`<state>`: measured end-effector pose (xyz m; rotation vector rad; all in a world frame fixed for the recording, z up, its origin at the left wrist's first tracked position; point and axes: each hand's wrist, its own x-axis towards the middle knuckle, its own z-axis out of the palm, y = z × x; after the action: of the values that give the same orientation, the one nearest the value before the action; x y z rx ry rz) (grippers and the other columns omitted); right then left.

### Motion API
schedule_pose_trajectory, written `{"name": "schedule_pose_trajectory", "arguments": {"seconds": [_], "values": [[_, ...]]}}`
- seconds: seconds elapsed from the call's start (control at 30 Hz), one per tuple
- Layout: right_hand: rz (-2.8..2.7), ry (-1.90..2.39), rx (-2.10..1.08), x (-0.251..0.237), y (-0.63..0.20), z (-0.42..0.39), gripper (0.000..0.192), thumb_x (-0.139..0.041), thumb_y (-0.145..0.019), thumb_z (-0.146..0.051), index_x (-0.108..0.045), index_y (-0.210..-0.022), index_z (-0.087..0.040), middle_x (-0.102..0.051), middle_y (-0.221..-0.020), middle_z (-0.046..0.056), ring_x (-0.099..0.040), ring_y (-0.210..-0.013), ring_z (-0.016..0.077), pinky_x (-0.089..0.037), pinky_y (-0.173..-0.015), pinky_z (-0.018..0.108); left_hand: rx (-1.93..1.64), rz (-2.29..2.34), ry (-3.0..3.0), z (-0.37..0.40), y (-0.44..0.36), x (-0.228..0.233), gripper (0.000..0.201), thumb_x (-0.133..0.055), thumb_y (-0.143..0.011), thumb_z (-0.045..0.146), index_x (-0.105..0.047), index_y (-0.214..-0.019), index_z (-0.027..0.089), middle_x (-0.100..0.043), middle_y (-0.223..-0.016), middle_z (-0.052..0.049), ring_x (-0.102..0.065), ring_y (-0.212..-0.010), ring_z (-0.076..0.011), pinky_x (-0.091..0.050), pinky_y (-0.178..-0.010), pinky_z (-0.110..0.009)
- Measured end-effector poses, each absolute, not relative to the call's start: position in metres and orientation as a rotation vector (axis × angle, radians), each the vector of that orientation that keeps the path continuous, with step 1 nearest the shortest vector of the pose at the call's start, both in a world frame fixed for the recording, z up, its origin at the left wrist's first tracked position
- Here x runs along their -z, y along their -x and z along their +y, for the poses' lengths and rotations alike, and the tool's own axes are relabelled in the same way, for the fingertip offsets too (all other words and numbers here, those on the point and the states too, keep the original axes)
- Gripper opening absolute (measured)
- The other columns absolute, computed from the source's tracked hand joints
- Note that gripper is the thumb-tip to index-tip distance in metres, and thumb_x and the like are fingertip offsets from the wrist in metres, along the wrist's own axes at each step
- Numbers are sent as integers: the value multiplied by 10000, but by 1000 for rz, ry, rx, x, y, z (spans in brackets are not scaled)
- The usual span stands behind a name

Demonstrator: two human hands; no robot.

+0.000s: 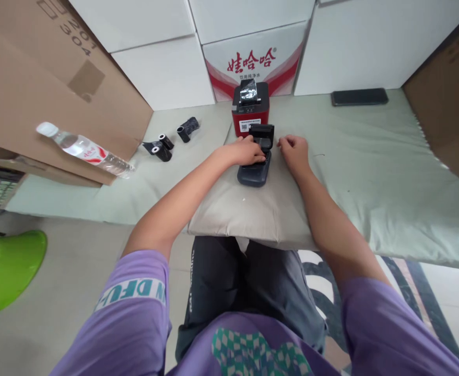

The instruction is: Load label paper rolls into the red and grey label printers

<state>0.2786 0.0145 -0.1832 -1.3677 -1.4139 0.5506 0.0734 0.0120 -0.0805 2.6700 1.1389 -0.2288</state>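
While a small dark printer lay on a beige cushion at centre frame, the left hand rested fingers on its open lid and the right hand sat loosely curled, empty, beside it, so pressing evenly seemed wisest.

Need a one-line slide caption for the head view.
Left hand rests on a dark handheld device lying on a pillow; right hand beside it, red printer behind.
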Motion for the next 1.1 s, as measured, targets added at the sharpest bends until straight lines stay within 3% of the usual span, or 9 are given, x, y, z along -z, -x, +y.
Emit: {"name": "schedule_pose_trajectory", "arguments": {"seconds": [0.1, 0.17, 0.27, 0.43, 0.57, 0.7, 0.8, 0.97, 1.1], "values": [[-1388, 1187, -577, 188, -276, 18, 574, -537, -958, -767, -743, -1072, -243, -781, -1077, 96, -699, -1022, 272, -581, -976, 459, 306, 1198, -2583, 2, -76, 78, 461, -437, -1065, 415, -814, -1246, 221, -733, -1386, -119, -486, -1333, -363, -356, -1142, -496], [-1409, 1091, -664, 188, -272, 18, 740, -488, -931, -874, -713, -1271, -256, -763, -1312, 121, -702, -1180, 299, -582, -1040, 482, 262, 1201, -2580, 0, -75, 79, 458, -452, -1050, 395, -808, -1282, 224, -686, -1457, -118, -479, -1352, -371, -358, -1141, -496], [-1467, 1026, -764, 186, -267, 14, 848, -457, -904, -942, -675, -1376, -272, -727, -1424, 122, -691, -1260, 316, -605, -1015, 477, 174, 1205, -2588, 0, -71, 82, 452, -475, -1035, 381, -820, -1278, 219, -674, -1443, -134, -520, -1336, -370, -382, -1116, -490], [-1452, 1035, -785, 182, -262, 7, 872, -469, -852, -1002, -692, -1285, -278, -751, -1250, 93, -716, -1120, 294, -637, -846, 421, 59, 1187, -2590, 7, -69, 85, 427, -457, -1056, 335, -847, -1188, 221, -782, -1270, -114, -650, -1211, -323, -432, -1062, -456], [-1449, 1019, -796, 179, -259, 2, 839, -499, -835, -1009, -704, -1180, -271, -741, -1127, 68, -704, -1048, 270, -637, -812, 400, -171, 1240, -2465, 0, -60, 83, 450, -452, -1092, 422, -858, -1087, 228, -825, -1114, -82, -709, -1064, -289, -466, -1021, -436], [-1460, 1003, -818, 173, -255, -5, 758, -519, -871, -962, -721, -1065, -258, -746, -1070, 68, -700, -1033, 268, -627, -902, 427, -357, 1107, -2403, -30, -39, 88, 381, -608, -1034, 544, -855, -1112, 264, -827, -1132, -58, -717, -1075, -281, -489, -994, -416], [-1514, 1013, -854, 169, -254, -9, 626, -591, -903, -853, -731, -978, -247, -777, -1083, 88, -707, -1059, 285, -593, -1014, 471, -694, 1032, -2499, -50, -25, 105, 299, -750, -960, 502, -841, -1118, 265, -811, -1204, -66, -700, -1159, -280, -472, -1063, -453], [-1620, 1040, -929, 169, -252, -12, 386, -746, -841, -603, -733, -1019, -261, -806, -1120, 80, -737, -1067, 299, -570, -1070, 510, -1396, 959, -2204, -49, -16, 146, 352, -710, -993, 572, -803, -996, 233, -787, -1015, -70, -701, -970, -206, -525, -953, -399], [-1648, 1054, -923, 173, -253, -10, 373, -726, -846, -562, -734, -1064, -259, -810, -1151, 93, -739, -1145, 330, -544, -1130, 539, -1498, 1082, -1846, -33, -17, 171, 495, -553, -1051, 673, -798, -1101, 247, -770, -1126, -95, -715, -1071, -217, -543, -928, -362]]}}
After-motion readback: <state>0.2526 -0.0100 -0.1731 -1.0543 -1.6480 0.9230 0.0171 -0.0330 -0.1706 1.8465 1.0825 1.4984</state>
